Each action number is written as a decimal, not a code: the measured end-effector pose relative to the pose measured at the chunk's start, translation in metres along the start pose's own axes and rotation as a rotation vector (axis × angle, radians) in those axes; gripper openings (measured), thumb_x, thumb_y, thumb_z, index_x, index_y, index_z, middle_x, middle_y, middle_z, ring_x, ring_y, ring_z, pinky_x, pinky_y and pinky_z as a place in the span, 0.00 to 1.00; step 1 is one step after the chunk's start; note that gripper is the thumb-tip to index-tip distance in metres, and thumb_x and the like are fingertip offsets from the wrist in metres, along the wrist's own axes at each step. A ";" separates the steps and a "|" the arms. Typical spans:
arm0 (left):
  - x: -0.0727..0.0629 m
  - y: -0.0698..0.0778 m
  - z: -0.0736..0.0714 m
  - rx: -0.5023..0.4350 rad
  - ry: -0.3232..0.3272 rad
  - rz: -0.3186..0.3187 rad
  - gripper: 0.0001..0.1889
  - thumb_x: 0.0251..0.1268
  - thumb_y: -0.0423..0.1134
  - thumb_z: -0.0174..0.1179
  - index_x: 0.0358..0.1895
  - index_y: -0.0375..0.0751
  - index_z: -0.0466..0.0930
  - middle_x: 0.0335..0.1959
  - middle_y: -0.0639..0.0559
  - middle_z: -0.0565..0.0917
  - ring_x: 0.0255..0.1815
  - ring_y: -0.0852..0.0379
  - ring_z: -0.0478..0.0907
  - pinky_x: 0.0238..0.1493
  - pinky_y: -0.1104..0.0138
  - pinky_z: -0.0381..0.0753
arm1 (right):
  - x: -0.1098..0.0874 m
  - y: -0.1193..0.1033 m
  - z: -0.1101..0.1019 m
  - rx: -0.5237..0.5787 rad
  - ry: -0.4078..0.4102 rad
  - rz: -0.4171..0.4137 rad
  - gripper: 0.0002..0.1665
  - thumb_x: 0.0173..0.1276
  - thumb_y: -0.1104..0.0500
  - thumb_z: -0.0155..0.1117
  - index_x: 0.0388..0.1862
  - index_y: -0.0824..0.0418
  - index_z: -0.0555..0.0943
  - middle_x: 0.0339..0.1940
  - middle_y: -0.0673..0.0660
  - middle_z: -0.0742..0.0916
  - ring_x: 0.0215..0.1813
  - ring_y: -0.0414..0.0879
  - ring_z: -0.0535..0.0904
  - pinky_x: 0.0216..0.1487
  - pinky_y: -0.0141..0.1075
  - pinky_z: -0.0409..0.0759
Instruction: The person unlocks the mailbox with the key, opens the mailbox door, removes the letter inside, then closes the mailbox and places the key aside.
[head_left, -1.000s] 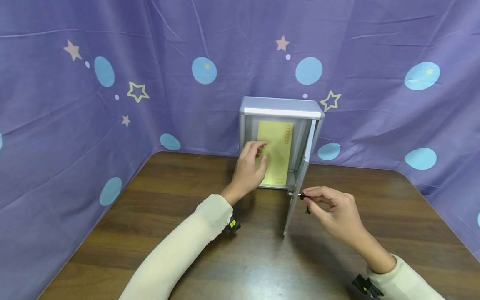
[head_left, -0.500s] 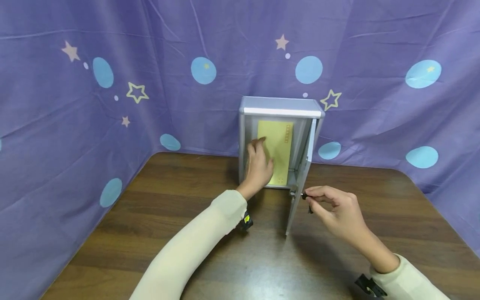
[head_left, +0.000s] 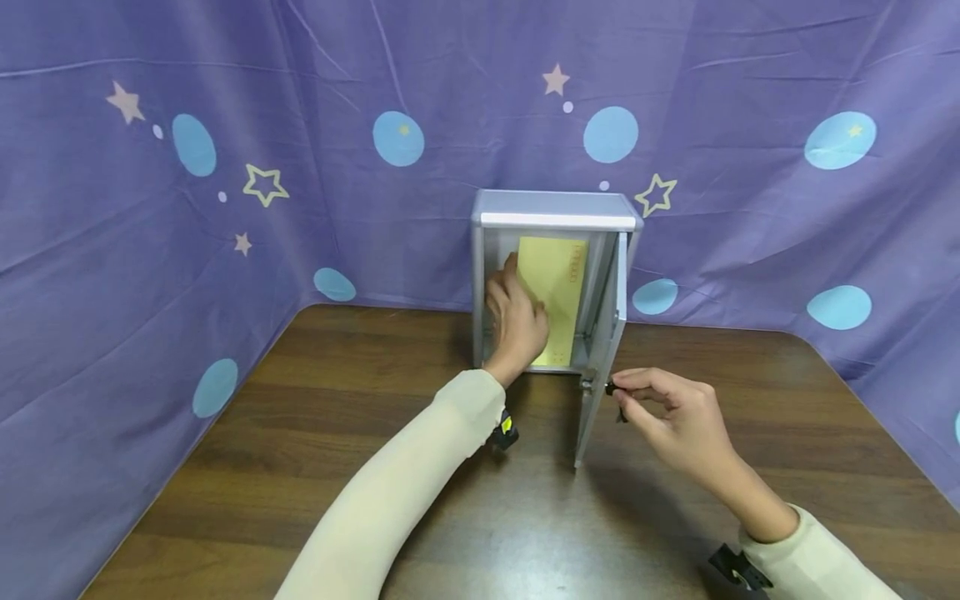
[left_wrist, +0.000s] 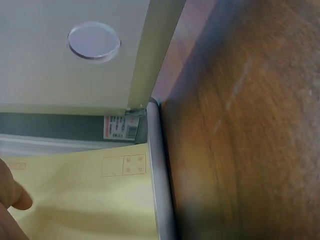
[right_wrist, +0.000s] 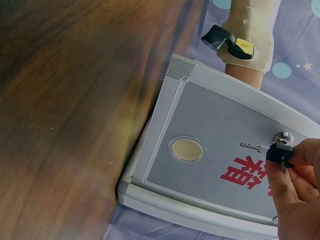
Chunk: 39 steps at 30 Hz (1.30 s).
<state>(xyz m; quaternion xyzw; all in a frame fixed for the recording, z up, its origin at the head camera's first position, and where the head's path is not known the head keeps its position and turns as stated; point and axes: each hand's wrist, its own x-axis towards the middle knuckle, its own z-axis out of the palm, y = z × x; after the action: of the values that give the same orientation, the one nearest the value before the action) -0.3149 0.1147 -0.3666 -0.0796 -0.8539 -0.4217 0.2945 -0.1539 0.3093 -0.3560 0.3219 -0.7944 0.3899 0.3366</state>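
Note:
A grey metal letter box (head_left: 558, 222) stands on the table, its door (head_left: 602, 392) swung open toward me. Inside leans a yellow envelope (head_left: 555, 292). My left hand (head_left: 517, 325) reaches into the box, fingertips right at the envelope's left edge and thumb in front of its face; the fingers are fairly straight. In the left wrist view, the thumb (left_wrist: 20, 197) shows over the envelope (left_wrist: 90, 190). My right hand (head_left: 678, 421) pinches a black-headed key (right_wrist: 280, 152) at the door's lock (right_wrist: 283, 137), while a second key (right_wrist: 255, 146) hangs from it.
The brown wooden table (head_left: 337, 408) spreads around the box. A purple curtain (head_left: 465, 83) with stars and blue dots hangs behind and to the left. The door's outer side carries red characters (right_wrist: 245, 172) and a round window (right_wrist: 187, 149).
My left hand has moved right and deeper into the box, to the envelope's left edge. The envelope has shifted slightly right within the box. My right hand stays on the key.

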 end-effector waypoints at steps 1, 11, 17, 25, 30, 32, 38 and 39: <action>0.000 0.001 0.000 0.007 0.011 0.005 0.45 0.64 0.29 0.62 0.81 0.47 0.48 0.68 0.36 0.62 0.67 0.37 0.63 0.67 0.51 0.71 | 0.000 0.001 0.000 0.000 0.002 0.001 0.15 0.54 0.79 0.71 0.36 0.65 0.87 0.39 0.58 0.91 0.43 0.35 0.87 0.43 0.25 0.84; -0.005 0.003 -0.004 0.035 0.023 0.100 0.34 0.70 0.25 0.53 0.77 0.46 0.58 0.57 0.40 0.76 0.56 0.40 0.74 0.54 0.50 0.79 | -0.002 0.003 -0.002 -0.001 0.001 0.017 0.13 0.55 0.79 0.71 0.37 0.66 0.87 0.38 0.60 0.91 0.42 0.37 0.88 0.44 0.24 0.84; -0.010 0.005 -0.011 0.035 -0.008 0.145 0.21 0.73 0.28 0.53 0.67 0.40 0.68 0.57 0.42 0.77 0.55 0.43 0.76 0.56 0.53 0.79 | -0.003 0.002 -0.004 -0.008 -0.001 0.048 0.13 0.55 0.79 0.72 0.36 0.66 0.87 0.39 0.59 0.91 0.42 0.38 0.88 0.44 0.25 0.84; -0.016 0.007 -0.022 0.026 0.041 0.245 0.11 0.73 0.29 0.54 0.54 0.36 0.74 0.52 0.43 0.79 0.54 0.44 0.77 0.54 0.54 0.80 | -0.003 0.000 -0.005 -0.004 0.000 0.082 0.13 0.56 0.79 0.72 0.37 0.66 0.87 0.40 0.58 0.91 0.44 0.33 0.87 0.44 0.25 0.84; -0.020 0.010 -0.033 -0.003 0.062 0.268 0.10 0.73 0.29 0.54 0.54 0.35 0.74 0.49 0.43 0.79 0.52 0.44 0.77 0.49 0.54 0.80 | -0.003 0.000 -0.004 -0.007 0.005 0.076 0.14 0.55 0.80 0.72 0.36 0.66 0.87 0.40 0.58 0.91 0.45 0.30 0.86 0.44 0.25 0.84; -0.021 0.013 -0.039 -0.015 0.084 0.281 0.10 0.72 0.29 0.53 0.53 0.34 0.74 0.48 0.42 0.78 0.50 0.43 0.77 0.48 0.54 0.80 | -0.003 0.000 -0.004 -0.005 0.003 0.077 0.13 0.56 0.80 0.72 0.36 0.66 0.87 0.40 0.58 0.91 0.45 0.29 0.86 0.44 0.25 0.84; -0.023 0.019 -0.056 -0.044 0.144 0.311 0.08 0.72 0.31 0.53 0.51 0.34 0.73 0.43 0.42 0.77 0.47 0.44 0.76 0.44 0.53 0.79 | -0.003 0.001 -0.003 -0.005 0.010 0.056 0.14 0.55 0.80 0.72 0.36 0.66 0.87 0.39 0.59 0.91 0.43 0.28 0.86 0.42 0.24 0.84; -0.023 0.020 -0.059 -0.051 0.153 0.312 0.08 0.72 0.31 0.53 0.50 0.34 0.73 0.43 0.42 0.77 0.47 0.43 0.76 0.43 0.53 0.79 | -0.003 0.001 -0.003 -0.004 0.010 0.055 0.14 0.55 0.80 0.72 0.36 0.66 0.87 0.39 0.59 0.91 0.43 0.29 0.86 0.42 0.24 0.84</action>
<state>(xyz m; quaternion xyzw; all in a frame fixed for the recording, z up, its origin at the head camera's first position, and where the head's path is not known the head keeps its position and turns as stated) -0.2627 0.0845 -0.3390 -0.1865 -0.7951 -0.3973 0.4185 -0.1521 0.3128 -0.3567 0.2974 -0.8019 0.3990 0.3306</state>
